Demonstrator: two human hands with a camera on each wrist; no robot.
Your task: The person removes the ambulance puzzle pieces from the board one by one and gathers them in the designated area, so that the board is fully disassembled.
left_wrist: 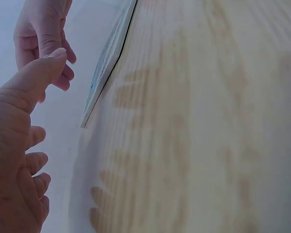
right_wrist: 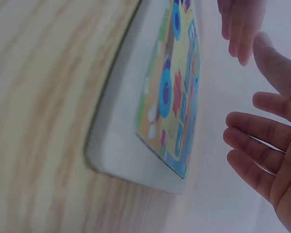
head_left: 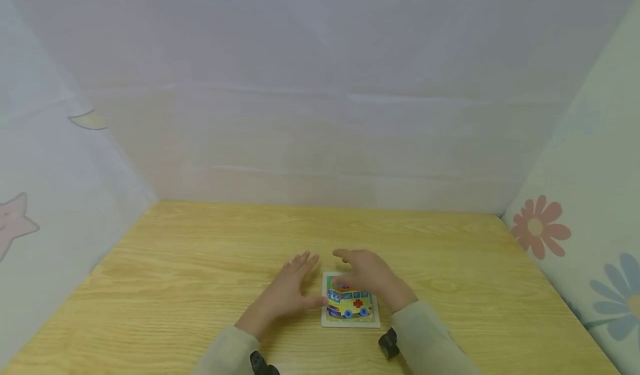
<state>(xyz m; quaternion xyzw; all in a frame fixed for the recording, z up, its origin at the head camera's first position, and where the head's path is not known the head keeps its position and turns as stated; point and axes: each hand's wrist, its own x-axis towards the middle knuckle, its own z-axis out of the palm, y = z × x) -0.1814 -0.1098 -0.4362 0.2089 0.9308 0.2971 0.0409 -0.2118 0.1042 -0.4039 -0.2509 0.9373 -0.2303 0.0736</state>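
Observation:
A small square picture board [head_left: 350, 320] with a white border and a yellow ambulance on it lies flat on the wooden table. On its left side is my left hand [head_left: 289, 289], fingers spread, thumb reaching to the board's left edge. My right hand [head_left: 371, 278] hovers over the board's upper right part and covers some of the picture. In the right wrist view the board [right_wrist: 128, 111] shows a raised picture inside its pale rim, and the fingers of the right hand [right_wrist: 276, 131] are loosely bent and hold nothing. The left hand [left_wrist: 19, 145] is also without anything in its grasp.
The wooden table [head_left: 200, 264] spreads out around the board. A pale cloth wall [head_left: 320, 141] rises at its back edge, with patterned cloth at both sides. Dark wrist devices [head_left: 388, 344] sit at both cuffs.

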